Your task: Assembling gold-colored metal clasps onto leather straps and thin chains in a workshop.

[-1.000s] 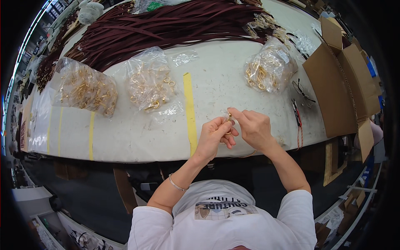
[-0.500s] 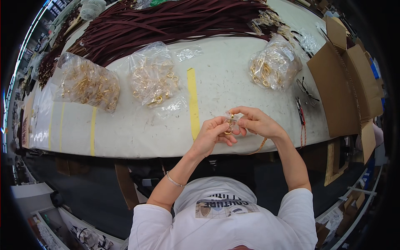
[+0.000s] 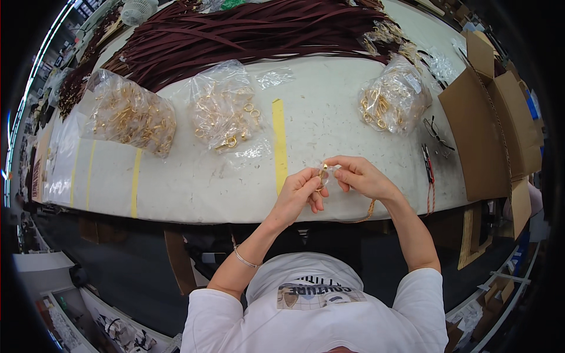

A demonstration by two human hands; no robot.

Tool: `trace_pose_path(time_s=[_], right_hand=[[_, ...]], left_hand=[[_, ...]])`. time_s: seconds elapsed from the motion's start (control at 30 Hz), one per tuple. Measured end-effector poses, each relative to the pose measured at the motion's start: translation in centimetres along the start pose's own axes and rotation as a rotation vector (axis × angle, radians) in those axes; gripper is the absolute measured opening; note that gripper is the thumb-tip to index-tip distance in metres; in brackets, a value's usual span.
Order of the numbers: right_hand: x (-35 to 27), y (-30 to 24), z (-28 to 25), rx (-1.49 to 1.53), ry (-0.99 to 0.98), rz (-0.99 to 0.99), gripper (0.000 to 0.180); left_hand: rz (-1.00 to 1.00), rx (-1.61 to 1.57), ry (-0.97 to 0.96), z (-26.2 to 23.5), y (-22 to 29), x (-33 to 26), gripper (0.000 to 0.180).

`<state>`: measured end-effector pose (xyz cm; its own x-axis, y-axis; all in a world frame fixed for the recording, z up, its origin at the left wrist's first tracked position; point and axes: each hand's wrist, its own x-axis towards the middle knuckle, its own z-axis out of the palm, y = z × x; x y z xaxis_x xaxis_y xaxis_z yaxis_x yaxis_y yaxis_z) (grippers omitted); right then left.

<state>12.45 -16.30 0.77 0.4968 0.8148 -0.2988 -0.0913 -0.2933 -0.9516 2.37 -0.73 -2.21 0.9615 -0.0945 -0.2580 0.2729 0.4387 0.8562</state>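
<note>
Clock centred on the two hands, 12 = far side. Pale bench [image 3: 326, 112] under everything. Heap of dark maroon straps [image 3: 253, 41] at 11, across the far part. Cardboard box [image 3: 471, 126], flaps up, between 2 and 3. Clear bags of gold-coloured hardware: left bag [image 3: 129, 115] between 9 and 10, middle bag [image 3: 223, 112] at 10, right bag [image 3: 391, 100] just past 1. Yellow tape strip [image 3: 279, 135] at 10, nearer in.

Left hand [image 3: 299, 189]: thumb and fingers pinched together on a gold-coloured clasp [image 3: 324, 167], lower fingers curled loosely. Right hand [image 3: 363, 177]: just beside it, at 3, forefinger reaching over to the clasp's top end, thumb a little apart; too small to tell whether it grips the clasp or clear film [image 3: 330, 173] around it. Red-handled snips [image 3: 431, 172] lie near 3, well apart.

Clasp: at the clock's centre, between the fingertips, over the near part of the bench. Probably light, rigid, slick metal, not fragile but easy to scratch; film likely soft, slippery. Best hold: pinch the body mid-length, film pulled from a loose edge.
</note>
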Motion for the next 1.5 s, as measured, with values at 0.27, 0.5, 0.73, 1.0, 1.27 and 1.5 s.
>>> trace_pose_path(time_s=[0.27, 0.5, 0.73, 1.0, 1.27, 1.5], right_hand=[[-0.9, -1.6, 1.7, -0.88, 0.326, -0.141, 0.023], [0.8, -0.2, -4.8, -0.829, 0.775, -0.186, 0.016], [4.0, -0.1, -8.4, -1.243, 0.979, -0.031, 0.024], [5.1, -0.6, -9.2, -1.198, 1.075, 0.176, 0.048], [4.6, 0.7, -7.8, -1.001, 0.985, -0.014, 0.036], [3.6, 3.6, -10.9, -1.124, 1.231, -0.04, 0.03]], left_hand=[[0.022, -0.548, 0.344, -3.2, 1.1, -1.8, 0.023], [0.213, 1.423, 0.431, -9.3, 6.5, 0.4, 0.035], [0.746, 1.842, 0.581, -12.3, 6.2, 5.3, 0.042], [0.736, 1.941, 0.613, -10.6, 6.2, 4.4, 0.036], [0.473, 1.58, 0.143, -1.4, 6.4, 0.6, 0.017], [0.742, 1.513, 0.115, 0.7, 1.9, 10.8, 0.045]])
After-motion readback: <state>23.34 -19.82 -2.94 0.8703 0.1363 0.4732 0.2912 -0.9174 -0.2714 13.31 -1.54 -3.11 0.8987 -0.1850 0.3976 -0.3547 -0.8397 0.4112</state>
